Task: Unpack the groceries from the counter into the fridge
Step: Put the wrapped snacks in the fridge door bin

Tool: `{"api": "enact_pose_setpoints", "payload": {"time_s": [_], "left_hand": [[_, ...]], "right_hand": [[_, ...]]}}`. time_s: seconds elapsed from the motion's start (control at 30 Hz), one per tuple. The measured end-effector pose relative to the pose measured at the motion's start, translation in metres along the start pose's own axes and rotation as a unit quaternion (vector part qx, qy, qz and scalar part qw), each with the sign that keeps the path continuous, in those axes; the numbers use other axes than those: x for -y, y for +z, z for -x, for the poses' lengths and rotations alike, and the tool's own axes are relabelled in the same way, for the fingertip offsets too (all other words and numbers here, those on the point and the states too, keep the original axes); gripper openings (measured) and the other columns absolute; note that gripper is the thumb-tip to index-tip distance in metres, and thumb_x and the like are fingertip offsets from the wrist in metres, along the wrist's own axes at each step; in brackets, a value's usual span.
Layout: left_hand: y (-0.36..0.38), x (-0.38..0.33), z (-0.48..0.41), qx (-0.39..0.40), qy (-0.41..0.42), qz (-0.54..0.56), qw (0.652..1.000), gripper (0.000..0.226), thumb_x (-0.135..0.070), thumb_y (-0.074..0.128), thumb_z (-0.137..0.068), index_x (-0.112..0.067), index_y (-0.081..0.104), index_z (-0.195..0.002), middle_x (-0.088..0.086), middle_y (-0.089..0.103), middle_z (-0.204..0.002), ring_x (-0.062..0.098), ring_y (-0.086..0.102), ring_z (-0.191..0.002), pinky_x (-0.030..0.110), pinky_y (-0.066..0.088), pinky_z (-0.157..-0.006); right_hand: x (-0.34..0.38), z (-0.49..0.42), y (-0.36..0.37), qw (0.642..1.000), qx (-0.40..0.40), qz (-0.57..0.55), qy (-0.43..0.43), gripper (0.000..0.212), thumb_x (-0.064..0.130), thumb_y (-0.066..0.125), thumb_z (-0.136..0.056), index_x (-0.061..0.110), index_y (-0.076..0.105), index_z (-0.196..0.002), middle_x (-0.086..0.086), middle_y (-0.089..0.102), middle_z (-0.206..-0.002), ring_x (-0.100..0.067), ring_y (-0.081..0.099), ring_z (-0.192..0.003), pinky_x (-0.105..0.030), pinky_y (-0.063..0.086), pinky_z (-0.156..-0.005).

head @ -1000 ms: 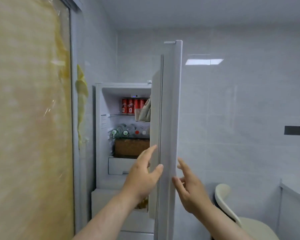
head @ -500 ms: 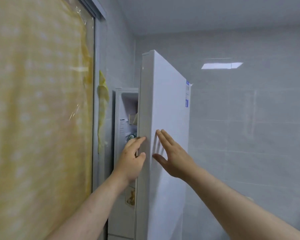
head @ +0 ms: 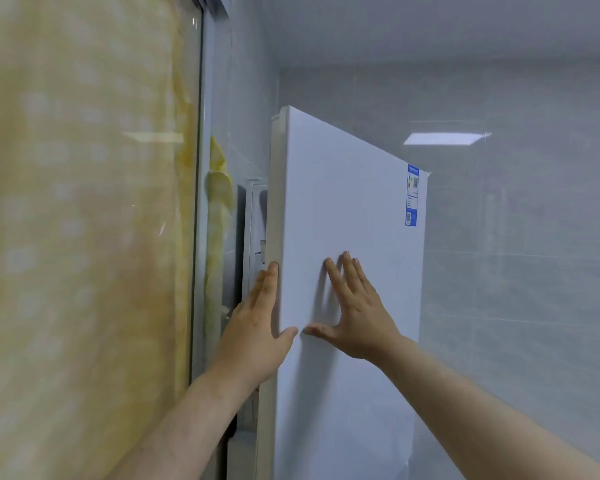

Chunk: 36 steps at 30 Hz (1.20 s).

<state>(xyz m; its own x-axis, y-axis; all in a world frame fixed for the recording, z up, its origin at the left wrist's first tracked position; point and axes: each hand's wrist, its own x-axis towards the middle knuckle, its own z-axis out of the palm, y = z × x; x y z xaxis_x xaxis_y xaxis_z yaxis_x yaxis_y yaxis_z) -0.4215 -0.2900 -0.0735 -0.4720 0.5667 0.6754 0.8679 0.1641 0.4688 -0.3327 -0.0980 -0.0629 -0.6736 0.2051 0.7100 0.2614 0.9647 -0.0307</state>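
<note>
On the left a yellow curtain [head: 77,237] is hanging; a grey tiled wall [head: 516,271] is filling the right. Between them the white fridge door [head: 347,209] is standing ajar, hiding all but a sliver of the fridge [head: 255,216]. The right hand [head: 357,313] is pressing flat on the door's front, fingers [head: 352,271] straight and spread. The left hand [head: 257,337] is lying along the door's edge, fingers straight, thumb on the front. A blue label [head: 412,195] is sitting near the door's upper corner.
</note>
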Motion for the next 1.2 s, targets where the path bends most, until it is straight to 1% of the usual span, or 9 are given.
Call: {"api": "enact_pose_setpoints", "payload": {"time_s": [0.13, 0.27, 0.4, 0.53, 0.67, 0.87, 1.0, 1.1, 1.2], "left_hand": [[-0.006, 0.042, -0.023, 0.002, 0.004, 0.044, 0.999, 0.104, -0.031, 0.065, -0.091, -0.070, -0.024, -0.128, -0.032, 0.002, -0.155, 0.005, 0.022, -0.145, 0.036, 0.030, -0.117], [-0.006, 0.078, -0.044, -0.002, -0.024, 0.124, 0.992, 0.105, -0.017, 0.066, -0.090, -0.080, -0.011, -0.123, -0.024, 0.030, -0.154, 0.006, 0.040, -0.136, 0.037, 0.040, -0.111], [-0.001, 0.106, -0.065, 0.001, -0.042, 0.145, 0.989, 0.100, -0.009, 0.059, -0.094, -0.071, -0.009, -0.133, -0.029, 0.024, -0.153, 0.003, 0.041, -0.134, 0.032, 0.042, -0.108], [0.014, 0.136, -0.089, -0.007, -0.077, 0.136, 0.988, 0.094, -0.002, 0.049, -0.094, -0.059, -0.006, -0.144, -0.028, 0.033, -0.148, -0.005, 0.052, -0.110, 0.014, 0.049, -0.077], [0.022, 0.151, -0.111, -0.029, -0.094, 0.122, 0.988, 0.093, -0.002, 0.049, -0.088, -0.048, -0.001, -0.151, -0.026, 0.030, -0.152, 0.001, 0.040, -0.134, 0.027, 0.042, -0.107], [0.043, 0.182, -0.135, -0.044, -0.100, 0.088, 0.990, 0.093, -0.013, 0.056, -0.088, -0.039, -0.005, -0.153, -0.021, 0.015, -0.160, 0.000, 0.021, -0.144, 0.033, 0.024, -0.119], [0.056, 0.201, -0.144, -0.066, -0.067, 0.008, 0.996, 0.095, -0.027, 0.060, -0.090, -0.031, -0.011, -0.154, -0.012, -0.003, -0.163, 0.003, 0.002, -0.148, 0.026, 0.012, -0.119], [0.063, 0.214, -0.154, -0.103, 0.016, -0.178, 0.979, 0.096, -0.050, 0.052, -0.090, -0.025, -0.019, -0.151, -0.002, -0.023, -0.160, 0.010, -0.021, -0.146, 0.033, 0.001, -0.121], [0.072, 0.231, -0.170, -0.080, 0.090, -0.298, 0.947, 0.092, -0.060, 0.039, -0.087, -0.016, -0.003, -0.156, 0.008, -0.010, -0.163, 0.023, -0.011, -0.150, 0.044, 0.000, -0.119]], "right_hand": [[-0.015, -0.024, 0.020, 0.999, 0.009, 0.038, 0.034, 0.116, 0.075, 0.058, -0.077, 0.036, -0.022, -0.150, -0.002, -0.027, -0.161, -0.022, -0.023, -0.149, -0.033, -0.006, -0.121], [-0.028, -0.043, 0.045, 0.995, 0.039, 0.060, 0.065, 0.116, 0.074, 0.059, -0.078, 0.037, -0.026, -0.149, -0.004, -0.028, -0.161, -0.024, -0.022, -0.149, -0.042, 0.000, -0.124], [-0.032, -0.059, 0.077, 0.996, 0.025, 0.057, 0.067, 0.114, 0.078, 0.054, -0.077, 0.043, -0.035, -0.139, -0.002, -0.032, -0.159, -0.024, -0.026, -0.148, -0.043, -0.002, -0.123], [-0.039, -0.078, 0.113, 0.996, -0.023, 0.058, 0.062, 0.109, 0.081, 0.048, -0.076, 0.038, -0.020, -0.150, -0.004, -0.027, -0.159, -0.028, -0.018, -0.150, -0.049, -0.001, -0.122], [-0.045, -0.094, 0.145, 0.994, -0.072, 0.076, 0.043, 0.102, 0.079, 0.045, -0.076, 0.028, 0.008, -0.156, -0.016, 0.003, -0.164, -0.038, 0.005, -0.151, -0.057, 0.013, -0.118], [-0.062, -0.115, 0.168, 0.985, -0.141, 0.097, -0.012, 0.091, 0.055, 0.073, -0.077, 0.018, 0.035, -0.150, -0.022, 0.031, -0.156, -0.045, 0.031, -0.142, -0.064, 0.026, -0.112], [-0.083, -0.118, 0.174, 0.980, -0.155, 0.121, -0.043, 0.078, 0.056, 0.059, -0.085, 0.017, 0.037, -0.149, -0.021, 0.032, -0.156, -0.041, 0.031, -0.143, -0.063, 0.023, -0.113], [-0.098, -0.121, 0.174, 0.973, -0.161, 0.155, -0.057, 0.073, 0.056, 0.046, -0.090, 0.016, 0.037, -0.150, -0.020, 0.029, -0.158, -0.040, 0.027, -0.145, -0.063, 0.019, -0.115], [-0.113, -0.120, 0.175, 0.968, -0.151, 0.192, -0.056, 0.070, 0.053, 0.044, -0.092, 0.013, 0.040, -0.149, -0.020, 0.027, -0.158, -0.040, 0.027, -0.145, -0.064, 0.019, -0.114]]}}
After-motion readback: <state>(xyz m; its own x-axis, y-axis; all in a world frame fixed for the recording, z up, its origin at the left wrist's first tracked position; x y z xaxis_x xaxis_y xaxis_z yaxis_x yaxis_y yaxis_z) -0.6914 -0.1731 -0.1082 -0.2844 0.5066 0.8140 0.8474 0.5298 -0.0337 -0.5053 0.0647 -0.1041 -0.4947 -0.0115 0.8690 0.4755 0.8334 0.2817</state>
